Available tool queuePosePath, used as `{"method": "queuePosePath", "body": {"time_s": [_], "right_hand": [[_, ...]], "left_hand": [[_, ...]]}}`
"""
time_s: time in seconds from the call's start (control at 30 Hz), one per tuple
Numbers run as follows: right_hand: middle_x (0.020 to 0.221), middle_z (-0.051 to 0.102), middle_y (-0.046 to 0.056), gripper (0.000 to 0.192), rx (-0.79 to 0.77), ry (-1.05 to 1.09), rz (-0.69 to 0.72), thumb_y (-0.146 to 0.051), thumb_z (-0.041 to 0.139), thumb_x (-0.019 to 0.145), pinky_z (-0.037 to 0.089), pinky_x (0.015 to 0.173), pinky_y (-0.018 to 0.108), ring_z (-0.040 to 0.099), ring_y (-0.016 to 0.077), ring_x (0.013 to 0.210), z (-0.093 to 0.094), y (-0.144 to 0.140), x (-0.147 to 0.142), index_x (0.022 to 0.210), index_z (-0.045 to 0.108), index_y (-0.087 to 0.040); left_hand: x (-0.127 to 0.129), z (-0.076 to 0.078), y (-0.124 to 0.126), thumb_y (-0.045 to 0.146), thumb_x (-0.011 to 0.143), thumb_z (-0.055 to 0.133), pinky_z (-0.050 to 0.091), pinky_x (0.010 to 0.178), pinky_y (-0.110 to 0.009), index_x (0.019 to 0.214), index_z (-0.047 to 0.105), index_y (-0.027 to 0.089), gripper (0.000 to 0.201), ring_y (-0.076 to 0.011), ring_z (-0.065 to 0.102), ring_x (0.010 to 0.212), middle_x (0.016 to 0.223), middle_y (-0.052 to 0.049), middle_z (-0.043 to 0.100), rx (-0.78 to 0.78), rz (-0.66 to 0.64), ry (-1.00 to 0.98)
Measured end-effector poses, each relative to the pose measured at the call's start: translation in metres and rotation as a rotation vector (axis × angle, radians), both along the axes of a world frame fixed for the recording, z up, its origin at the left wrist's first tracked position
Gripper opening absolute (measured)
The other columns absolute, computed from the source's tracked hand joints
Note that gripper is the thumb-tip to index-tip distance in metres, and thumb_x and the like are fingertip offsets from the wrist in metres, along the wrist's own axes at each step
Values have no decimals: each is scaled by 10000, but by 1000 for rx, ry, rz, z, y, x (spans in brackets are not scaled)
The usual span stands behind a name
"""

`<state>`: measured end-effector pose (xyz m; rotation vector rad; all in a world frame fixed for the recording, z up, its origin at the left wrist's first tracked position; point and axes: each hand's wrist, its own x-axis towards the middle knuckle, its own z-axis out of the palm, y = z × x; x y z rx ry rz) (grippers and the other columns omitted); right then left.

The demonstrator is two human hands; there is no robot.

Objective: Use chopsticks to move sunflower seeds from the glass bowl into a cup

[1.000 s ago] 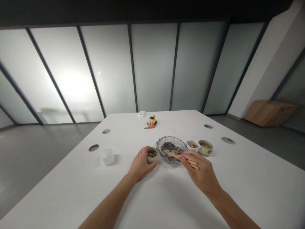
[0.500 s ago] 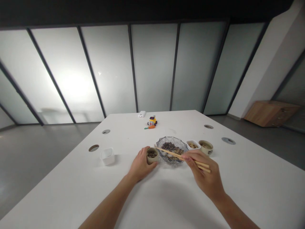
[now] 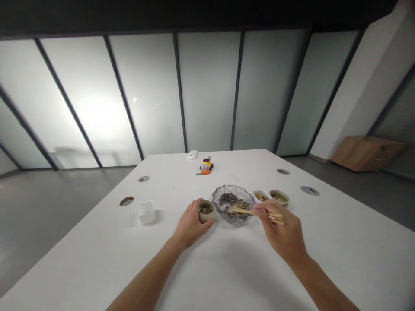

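Note:
My left hand (image 3: 191, 222) wraps round a small ceramic cup (image 3: 207, 215) with dark seed-like pieces inside. The cup stands upright on the table, just left of a scalloped glass bowl (image 3: 216, 206). Dark seeds (image 3: 228, 198) fill the back left of that bowl, and lighter brown striped ones (image 3: 243, 204) lie to the right and front. Closed round a pair of wooden chopsticks (image 3: 244, 211), my right hand (image 3: 281, 224) hovers at the bowl's right side. The chopstick tips reach down into the bowl among the seeds; whether they pinch one I cannot tell.
Behind my right hand stand a white dish (image 3: 259, 194) of tan pieces and a second ceramic cup (image 3: 280, 196). A white square container (image 3: 145, 213) sits left. Farther back are a yellow toy vehicle (image 3: 206, 163), an orange-handled screwdriver (image 3: 204, 172) and a white box (image 3: 192, 154).
The chopstick tips have moved right and down, from near the cup and the bowl's left rim into the bowl. My left hand stays on the cup.

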<state>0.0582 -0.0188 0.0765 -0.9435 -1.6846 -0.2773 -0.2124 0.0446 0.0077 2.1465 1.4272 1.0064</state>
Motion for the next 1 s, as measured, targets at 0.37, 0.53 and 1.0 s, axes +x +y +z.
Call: {"method": "queuePosePath", "body": {"time_s": [0.37, 0.53, 1.0], "right_hand": [[810, 756, 30, 236, -105, -16, 74, -277, 627, 1045, 568, 665, 263, 750, 186, 738, -4, 0, -2, 824, 698, -235], [830, 742, 25, 190, -147, -30, 132, -273, 633, 1046, 574, 670, 260, 739, 179, 732, -4, 0, -2, 888, 730, -235], [856, 749, 20, 139, -48, -26, 109, -202, 653, 1024, 575, 693, 242, 747, 160, 763, 0, -1, -1, 919, 740, -228]], "left_hand": [[2, 5, -2, 259, 808, 802, 489, 1104, -433, 1374, 556, 224, 617, -314, 632, 1276, 1372, -117, 651, 9, 3, -1], [3, 5, -2, 257, 806, 805, 475, 1122, -434, 1384, 554, 223, 630, -320, 619, 1300, 1398, -127, 637, 11, 6, 3], [2, 4, -1, 281, 813, 809, 476, 1122, -439, 1396, 547, 222, 642, -321, 616, 1310, 1412, -130, 632, -4, 9, 12]]}}
